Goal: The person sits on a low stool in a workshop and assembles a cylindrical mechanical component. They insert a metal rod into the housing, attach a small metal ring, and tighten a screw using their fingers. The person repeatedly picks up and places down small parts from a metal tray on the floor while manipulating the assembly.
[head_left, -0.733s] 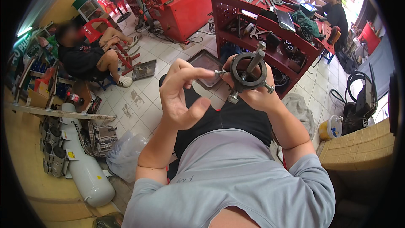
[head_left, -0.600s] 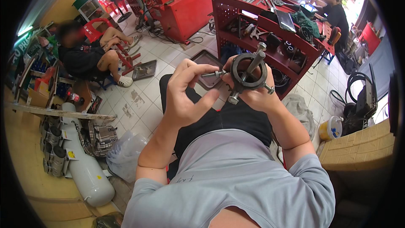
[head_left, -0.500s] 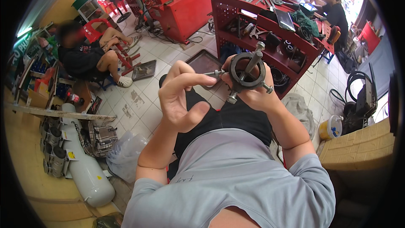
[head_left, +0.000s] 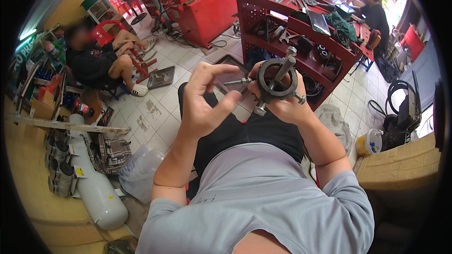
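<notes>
My right hand [head_left: 287, 113] grips a dark metal ring [head_left: 293, 81] with several bolts sticking out around its rim, held up over my lap. A thick threaded rod [head_left: 284, 71] shows slanting across the ring's opening. From the ring's left side, a long bolt [head_left: 238, 82] points toward my left hand [head_left: 201, 98]. That hand is open and empty, its thumb and forefinger spread apart close to the bolt's end without touching it. My right fingers are partly hidden behind the ring.
Ahead stands a red tool trolley [head_left: 295, 33] carrying wrenches and a tablet. Dark trays [head_left: 161, 77] lie on the tiled floor. One person [head_left: 96, 61] sits at the left, another [head_left: 374, 14] at the far right. A grey cylinder tank [head_left: 101, 197] lies at lower left; a white bucket [head_left: 369, 142] is at right.
My left forefinger and thumb have come away from the long bolt, spreading wider and turning upward. The right hand and the ring have barely moved.
</notes>
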The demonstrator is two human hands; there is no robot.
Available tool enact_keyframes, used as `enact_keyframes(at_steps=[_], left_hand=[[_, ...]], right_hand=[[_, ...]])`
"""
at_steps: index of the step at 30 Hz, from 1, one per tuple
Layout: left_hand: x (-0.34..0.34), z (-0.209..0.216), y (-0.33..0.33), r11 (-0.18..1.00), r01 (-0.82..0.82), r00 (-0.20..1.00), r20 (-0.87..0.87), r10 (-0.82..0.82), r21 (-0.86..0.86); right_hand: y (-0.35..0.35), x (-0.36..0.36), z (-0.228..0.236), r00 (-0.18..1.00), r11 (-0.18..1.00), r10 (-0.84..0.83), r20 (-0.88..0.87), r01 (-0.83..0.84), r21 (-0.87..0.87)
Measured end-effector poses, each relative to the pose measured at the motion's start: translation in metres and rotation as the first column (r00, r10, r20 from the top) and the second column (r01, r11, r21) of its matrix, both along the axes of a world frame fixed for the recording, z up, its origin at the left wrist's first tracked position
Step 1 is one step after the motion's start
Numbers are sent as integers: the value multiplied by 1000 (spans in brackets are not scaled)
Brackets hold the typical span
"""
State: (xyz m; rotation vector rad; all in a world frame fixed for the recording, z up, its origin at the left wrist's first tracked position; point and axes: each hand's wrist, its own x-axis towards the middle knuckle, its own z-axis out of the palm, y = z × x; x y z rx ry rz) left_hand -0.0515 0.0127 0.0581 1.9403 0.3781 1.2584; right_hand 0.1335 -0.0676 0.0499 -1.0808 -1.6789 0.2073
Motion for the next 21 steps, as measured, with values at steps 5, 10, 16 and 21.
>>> enact_keyframes(at_steps=[5,10,16,21], left_hand=[[-6,-9,8,965,164,975,116,-190,203],[-1,-2,1,989,47,999,14,-49,138],[-6,-4,6,912,124,972,135,-190,390],[0,-9,1,985,161,944,300,-134,-68]], right_hand=[[0,-2,0,1000,1000,-11,-23,12,18],[1,0,-1,1000,1000,-1,-11,1,7],[2,1,0,1000,999,-1,7,1,33],[4,-1,2,1000,999,12,-29,-11,34]])
